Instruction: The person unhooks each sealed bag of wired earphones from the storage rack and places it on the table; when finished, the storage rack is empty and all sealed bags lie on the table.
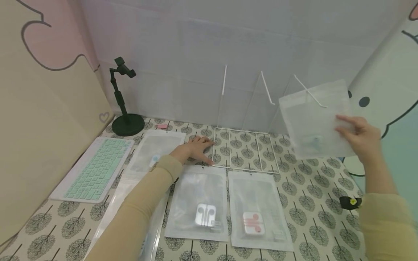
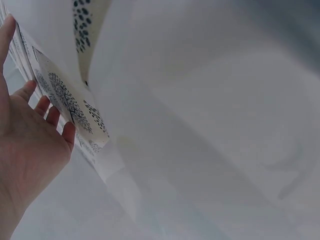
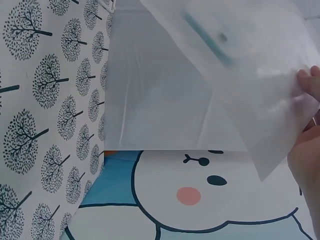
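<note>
My right hand [image 1: 362, 134] pinches the right edge of a translucent zip bag [image 1: 320, 127] between thumb and fingers, holding it in the air. A blurred teal-marked item shows inside that bag. The rightmost prong of a white wire rack [image 1: 245, 168] crosses the bag's upper part; whether it passes through a hole cannot be told. Spread out at the left side of the rack's base, my left hand [image 1: 197, 148] has its fingertips at the wire. Two bags lie in front: one with white earphones [image 1: 205, 214], another with pink earphones [image 1: 253, 223] in square cases.
Another bag [image 1: 163, 141] with a blue item lies left of the rack, partly under my left forearm. Further left are a mint-green keyboard [image 1: 98, 170] and a black phone stand [image 1: 128, 124]. A small black object [image 1: 350, 202] with a yellow flower sits at right.
</note>
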Tool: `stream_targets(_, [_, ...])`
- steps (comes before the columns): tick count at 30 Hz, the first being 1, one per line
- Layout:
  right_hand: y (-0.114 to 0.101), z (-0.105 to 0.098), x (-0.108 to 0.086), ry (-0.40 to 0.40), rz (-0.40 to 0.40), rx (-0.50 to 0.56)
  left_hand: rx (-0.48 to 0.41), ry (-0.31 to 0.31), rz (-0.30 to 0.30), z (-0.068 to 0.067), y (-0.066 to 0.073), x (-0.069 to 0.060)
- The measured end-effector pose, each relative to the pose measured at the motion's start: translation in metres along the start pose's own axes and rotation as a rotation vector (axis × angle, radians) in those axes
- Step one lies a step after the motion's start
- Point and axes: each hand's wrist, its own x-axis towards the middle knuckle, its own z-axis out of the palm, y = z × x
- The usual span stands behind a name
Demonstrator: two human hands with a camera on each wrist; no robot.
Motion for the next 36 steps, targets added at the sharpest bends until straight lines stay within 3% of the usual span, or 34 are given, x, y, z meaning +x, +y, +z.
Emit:
stream_targets(9, [-0.003, -0.017, -0.002, -0.022, -0.101, 0.025, -0.009, 0.005, 0.000, 0.001, 0.000, 0.001])
stream_targets(16, [-0.005, -0.030, -0.006, -0.057, -0.094, 0.019, -0.022, 0.009, -0.004, 0.005, -0.002, 0.004])
stream_targets(23, [-0.003, -0.038, -0.014, -0.052, -0.144, 0.020, -0.011, 0.008, -0.006, 0.005, -0.002, 0.005])
stream_targets(36, [-0.009, -0.046, -0.028, -0.069, -0.172, 0.127, 0.001, 0.011, -0.002, 0.004, -0.003, 0.005])
